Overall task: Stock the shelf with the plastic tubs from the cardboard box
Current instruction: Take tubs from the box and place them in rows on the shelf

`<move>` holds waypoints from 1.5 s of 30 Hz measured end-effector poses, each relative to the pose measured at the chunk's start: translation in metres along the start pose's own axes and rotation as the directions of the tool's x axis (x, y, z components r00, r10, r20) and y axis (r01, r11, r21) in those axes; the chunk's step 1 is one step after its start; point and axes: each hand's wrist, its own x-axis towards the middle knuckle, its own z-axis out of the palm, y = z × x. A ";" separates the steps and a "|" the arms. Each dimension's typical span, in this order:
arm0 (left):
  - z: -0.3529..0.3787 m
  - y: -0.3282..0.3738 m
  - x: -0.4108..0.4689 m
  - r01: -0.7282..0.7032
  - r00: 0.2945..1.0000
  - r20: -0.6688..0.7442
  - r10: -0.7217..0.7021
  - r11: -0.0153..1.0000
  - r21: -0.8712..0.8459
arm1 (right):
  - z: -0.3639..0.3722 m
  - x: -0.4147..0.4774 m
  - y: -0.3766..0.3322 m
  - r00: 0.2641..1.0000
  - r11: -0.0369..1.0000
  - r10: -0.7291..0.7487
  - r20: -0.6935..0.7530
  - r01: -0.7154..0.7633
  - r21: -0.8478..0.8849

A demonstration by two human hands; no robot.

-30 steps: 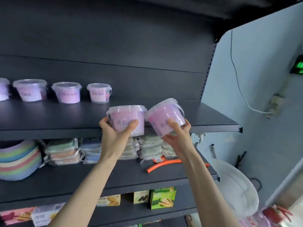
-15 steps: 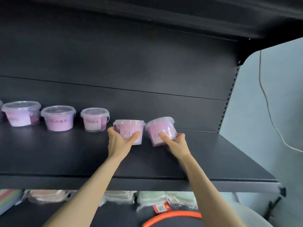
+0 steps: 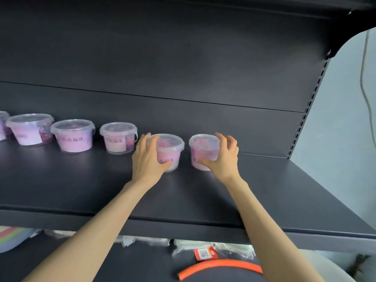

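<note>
Curling round the first clear round plastic tub with pink filling [image 3: 171, 144], the left hand [image 3: 146, 159] grips it upright on the dark grey metal shelf [image 3: 264, 190]. Just right of it, the right hand [image 3: 223, 161] grips the second such tub [image 3: 203, 145]. Left of the left hand, more tubs [image 3: 74, 137] stand in a row.

A dark grey metal shelving unit fills most of the view. Its back panel [image 3: 183, 58] is plain and matte, crossed by one thin horizontal seam. The shelf [image 3: 264, 190] is a flat board of the same grey, with patches of soft pale sheen. An upper shelf [image 3: 284, 5] overhangs at the top. A slotted upright [image 3: 304, 119] runs down the unit's right edge. Beyond it stands a pale blue-grey wall [image 3: 341, 129], with a thin cable [image 3: 362, 78] hanging down it. A lower shelf [image 3: 91, 261] shows beneath.
</note>
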 end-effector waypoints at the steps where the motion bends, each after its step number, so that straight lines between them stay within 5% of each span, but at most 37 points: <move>1: 0.000 -0.001 0.002 -0.063 0.998 -0.006 0.063 0.998 0.025 | 0.001 0.001 0.000 0.999 0.998 -0.042 0.004 0.042 -0.039; 11: 0.023 -0.019 0.035 -0.152 0.984 0.123 0.126 0.961 0.232 | 0.027 0.038 0.006 0.971 0.995 -0.025 0.237 0.048 -0.093; 28: -0.003 -0.021 0.031 -0.118 0.971 0.224 0.080 0.980 0.160 | 0.018 0.026 -0.017 0.976 0.968 0.026 0.216 0.029 -0.249; 40: -0.158 0.003 -0.104 -0.348 0.938 -0.029 0.347 0.933 -0.093 | -0.040 -0.149 -0.109 0.989 0.987 -0.139 -0.050 0.134 -0.086; 45: -0.183 -0.015 -0.213 -0.367 0.928 0.050 0.370 0.928 -0.059 | -0.030 -0.262 -0.115 0.991 0.989 -0.136 0.002 0.135 -0.064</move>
